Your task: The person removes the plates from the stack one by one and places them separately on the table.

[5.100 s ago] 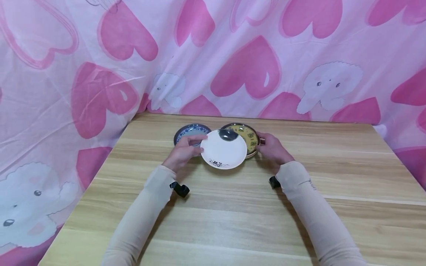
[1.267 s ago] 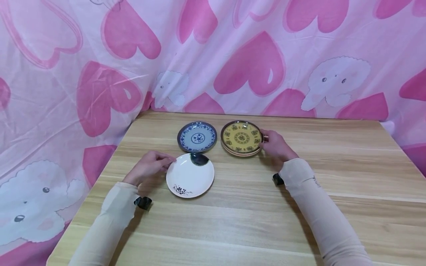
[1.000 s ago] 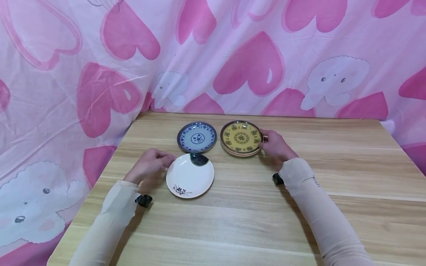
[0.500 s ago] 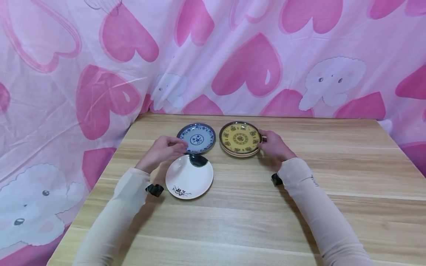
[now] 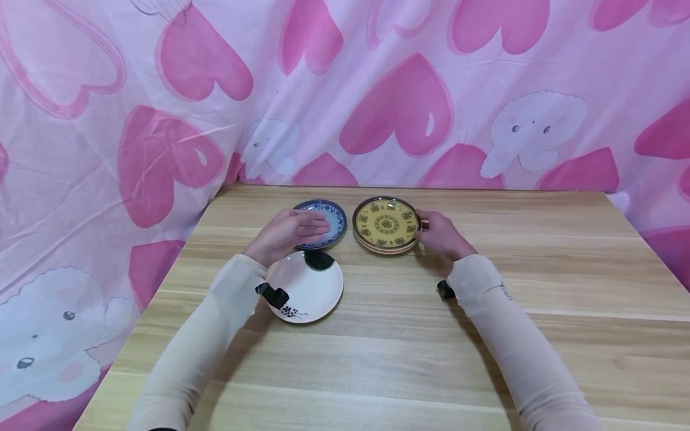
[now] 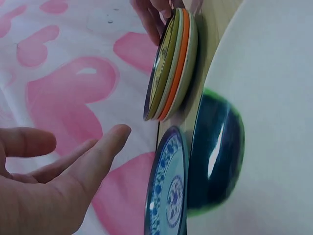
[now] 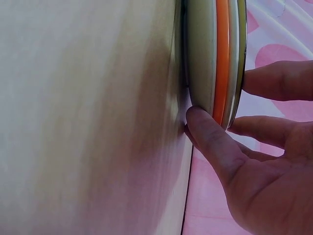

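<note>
In the head view my left hand (image 5: 284, 234) hovers over the left part of the blue-patterned plate (image 5: 338, 222), holding nothing. The left wrist view shows that hand (image 6: 54, 188) with fingers extended, apart from the blue plate (image 6: 166, 186). Under my left wrist lies a white plate (image 5: 318, 290) with a dark green patch, in front of the blue one. To the right stands a stack of several plates, a yellow patterned plate (image 5: 386, 224) on top. My right hand (image 5: 444, 236) grips the stack's right edge; in the right wrist view its fingers and thumb touch the stack (image 7: 222, 58).
All the plates are on a wooden table (image 5: 377, 359). A pink and white cloth (image 5: 399, 108) with hearts hangs behind it and on the left side. A black band piece (image 5: 272, 296) is at my left wrist, another (image 5: 445, 290) at the right.
My left hand has left the white plate's left edge and moved up and right, over the blue plate. The right hand stays on the stack. Earlier, the white plate was lowered to the table.
</note>
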{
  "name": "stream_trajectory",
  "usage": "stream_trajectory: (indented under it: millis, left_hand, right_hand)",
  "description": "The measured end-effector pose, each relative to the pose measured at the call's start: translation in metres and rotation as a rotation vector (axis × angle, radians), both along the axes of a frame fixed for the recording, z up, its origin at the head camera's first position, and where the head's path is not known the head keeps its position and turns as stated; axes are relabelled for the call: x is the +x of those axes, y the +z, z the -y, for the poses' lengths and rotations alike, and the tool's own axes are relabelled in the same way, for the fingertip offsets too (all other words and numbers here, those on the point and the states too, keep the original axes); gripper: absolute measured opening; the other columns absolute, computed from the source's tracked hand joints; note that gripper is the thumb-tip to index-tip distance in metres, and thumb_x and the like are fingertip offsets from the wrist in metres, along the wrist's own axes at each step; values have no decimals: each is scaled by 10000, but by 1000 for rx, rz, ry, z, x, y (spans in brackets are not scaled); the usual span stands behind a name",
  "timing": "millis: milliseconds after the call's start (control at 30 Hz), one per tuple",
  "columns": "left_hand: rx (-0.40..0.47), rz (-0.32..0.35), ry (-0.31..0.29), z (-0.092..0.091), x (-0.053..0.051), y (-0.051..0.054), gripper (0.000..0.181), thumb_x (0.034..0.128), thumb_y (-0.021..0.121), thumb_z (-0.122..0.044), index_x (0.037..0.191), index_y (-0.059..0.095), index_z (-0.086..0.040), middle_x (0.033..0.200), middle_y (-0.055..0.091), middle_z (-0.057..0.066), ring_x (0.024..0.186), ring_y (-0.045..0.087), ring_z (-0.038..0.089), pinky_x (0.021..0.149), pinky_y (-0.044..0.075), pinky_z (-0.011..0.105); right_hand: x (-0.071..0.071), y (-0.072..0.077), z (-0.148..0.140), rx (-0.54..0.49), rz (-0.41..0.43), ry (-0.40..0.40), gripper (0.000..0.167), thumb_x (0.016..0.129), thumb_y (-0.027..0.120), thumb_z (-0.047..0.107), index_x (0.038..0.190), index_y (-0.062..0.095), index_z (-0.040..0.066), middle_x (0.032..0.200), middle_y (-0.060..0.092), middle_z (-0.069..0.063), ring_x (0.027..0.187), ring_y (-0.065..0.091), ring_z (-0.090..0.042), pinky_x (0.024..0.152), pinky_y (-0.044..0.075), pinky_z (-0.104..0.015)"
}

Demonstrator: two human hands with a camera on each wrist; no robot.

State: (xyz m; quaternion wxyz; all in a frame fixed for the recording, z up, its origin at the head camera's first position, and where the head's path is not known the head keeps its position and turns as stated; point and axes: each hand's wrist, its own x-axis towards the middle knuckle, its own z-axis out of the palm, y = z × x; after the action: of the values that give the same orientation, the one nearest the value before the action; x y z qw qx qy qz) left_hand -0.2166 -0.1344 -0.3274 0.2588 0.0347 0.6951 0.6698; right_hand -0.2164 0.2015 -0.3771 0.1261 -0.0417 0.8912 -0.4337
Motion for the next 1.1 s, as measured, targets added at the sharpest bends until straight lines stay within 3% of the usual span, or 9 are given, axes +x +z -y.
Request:
stream_trajectory:
  millis: [133,267,733,1100]
  left_hand:
    - [59,35,3,-7,-3,0,473,1082,310,-119,1488,334,122,1518,424,332,1434,443,401,1182,413,479]
    - [43,31,-10,-15,-5,-2,486,1084,303,-153,1484,335,122,1517,422,336,1429,444,414,1187,410,475]
    - [-95,23,-10,-40,-16,-9,463,1058,405,-108,1494,381,45,1508,486,249,1395,514,334,1171,450,399]
    - [-170,-7,-16,-56,-21,-17,476,1057,441,-143,1461,380,101,1471,498,286,1366,533,363,1142,480,401]
  right_hand:
    - [0,1,0,8,-1,1,668,964,517,12,1553,211,-64,1624,265,-273,1454,381,-442,1189,403,-480]
    - [0,2,0,13,1,-1,673,962,521,13,1552,207,-66,1623,268,-271,1456,379,-441,1196,392,-484]
    - [-1,1,-1,23,5,-2,678,962,525,22,1557,210,-55,1624,276,-262,1460,375,-436,1207,375,-490]
    - [0,1,0,23,-15,1,674,945,527,19,1551,242,-54,1605,307,-278,1446,391,-449,1195,388,-500]
